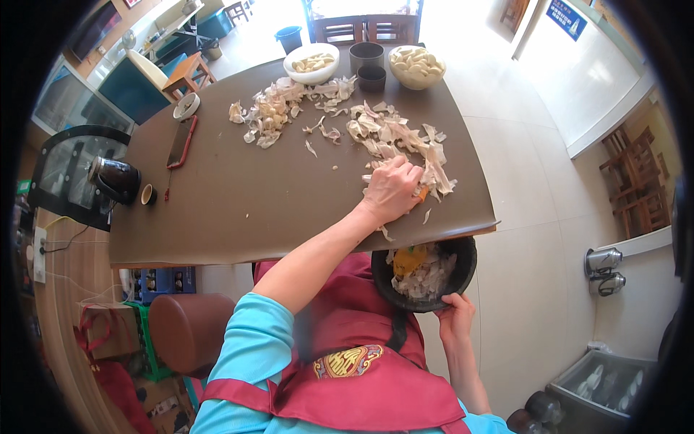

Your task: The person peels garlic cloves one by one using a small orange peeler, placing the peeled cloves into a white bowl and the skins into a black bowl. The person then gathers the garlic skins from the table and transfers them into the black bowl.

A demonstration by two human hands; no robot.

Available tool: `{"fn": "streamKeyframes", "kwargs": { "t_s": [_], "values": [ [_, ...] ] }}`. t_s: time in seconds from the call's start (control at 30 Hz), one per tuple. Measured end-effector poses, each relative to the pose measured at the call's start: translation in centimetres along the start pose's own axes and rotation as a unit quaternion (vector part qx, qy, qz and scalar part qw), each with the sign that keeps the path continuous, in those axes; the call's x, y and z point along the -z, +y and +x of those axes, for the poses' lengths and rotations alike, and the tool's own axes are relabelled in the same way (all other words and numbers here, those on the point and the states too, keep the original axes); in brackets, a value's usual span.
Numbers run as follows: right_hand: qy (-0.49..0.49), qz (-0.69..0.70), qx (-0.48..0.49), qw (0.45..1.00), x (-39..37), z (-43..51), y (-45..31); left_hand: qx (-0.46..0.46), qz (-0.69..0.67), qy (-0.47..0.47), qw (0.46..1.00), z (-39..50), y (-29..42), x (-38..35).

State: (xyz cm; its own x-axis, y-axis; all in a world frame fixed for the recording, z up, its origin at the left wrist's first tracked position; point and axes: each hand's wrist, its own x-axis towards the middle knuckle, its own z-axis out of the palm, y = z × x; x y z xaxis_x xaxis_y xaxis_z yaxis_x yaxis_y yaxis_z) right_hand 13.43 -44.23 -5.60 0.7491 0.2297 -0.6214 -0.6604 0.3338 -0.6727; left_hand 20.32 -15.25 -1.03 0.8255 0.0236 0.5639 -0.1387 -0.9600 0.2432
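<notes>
My left hand [394,183] is curled over the near end of a heap of papery garlic skins [393,130] on the table. An orange object [423,193] pokes out from under its fingers, mostly hidden. Just below the table's right front corner, my right hand [458,316] grips the rim of a black bin [467,271]. Inside the bin lie pale garlic skins [428,276] and a yellow wrapper [407,261]. A second heap of garlic skins [271,111], some in thicker clumps, lies farther left on the tabletop.
At the far edge stand a white bowl [293,57] and a cream bowl [415,81], both with peeled garlic cloves, beside two dark cups [371,80]. A red-cased phone [182,142], small cup [148,194] and dark jug [115,179] are left. A brown round stool [187,333] stands below.
</notes>
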Motion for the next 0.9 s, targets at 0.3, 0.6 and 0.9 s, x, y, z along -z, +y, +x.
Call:
{"fn": "streamKeyframes", "kwargs": {
  "t_s": [0.3,0.6,0.9],
  "values": [
    [-0.002,0.011,0.010,1.000,-0.6,-0.4,0.2,0.025,-0.016,0.056,0.998,-4.3,6.2,0.4],
    [-0.019,0.028,0.025,0.999,0.0,-0.4,0.7,-0.109,-0.102,0.036,0.988,-9.7,12.2,-3.2],
    [-0.012,0.024,0.030,0.999,-0.9,-0.7,1.3,0.119,-0.173,-0.368,0.906,-12.3,9.8,-12.2]
  ]
}}
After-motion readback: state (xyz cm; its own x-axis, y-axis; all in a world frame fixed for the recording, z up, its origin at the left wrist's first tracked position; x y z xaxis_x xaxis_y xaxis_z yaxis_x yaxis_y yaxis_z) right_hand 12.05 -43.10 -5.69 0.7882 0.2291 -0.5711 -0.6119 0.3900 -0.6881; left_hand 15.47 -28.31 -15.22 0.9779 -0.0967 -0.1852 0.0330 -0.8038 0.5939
